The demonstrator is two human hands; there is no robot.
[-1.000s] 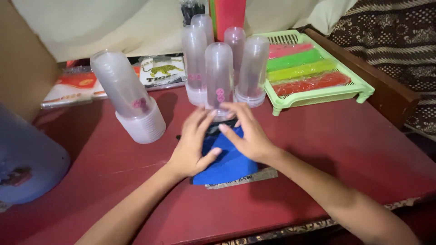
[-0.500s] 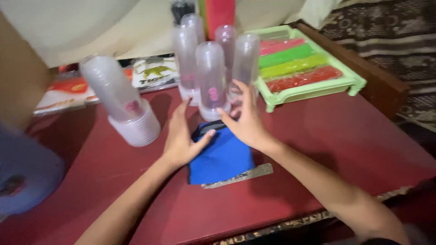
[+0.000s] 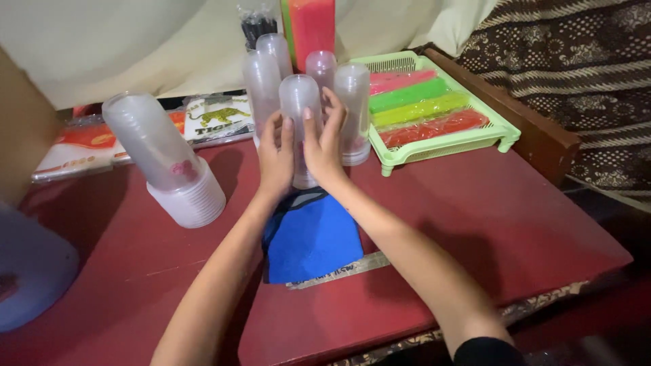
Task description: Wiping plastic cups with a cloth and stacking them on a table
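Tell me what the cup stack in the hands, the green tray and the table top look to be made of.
Cup stack: thin clear plastic, glossy; the background shows through.
Green tray: moulded plastic with slotted walls, probably rigid.
Table: red, smooth, slightly shiny, perhaps painted wood or laminate; unclear.

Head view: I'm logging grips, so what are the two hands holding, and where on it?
Both hands, left hand and right hand, clasp the front stack of clear plastic cups by its lower sides.

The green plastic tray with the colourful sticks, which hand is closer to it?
Right. The right hand sits on the side of the clear cup stack facing the green plastic tray; the left hand is on the far side.
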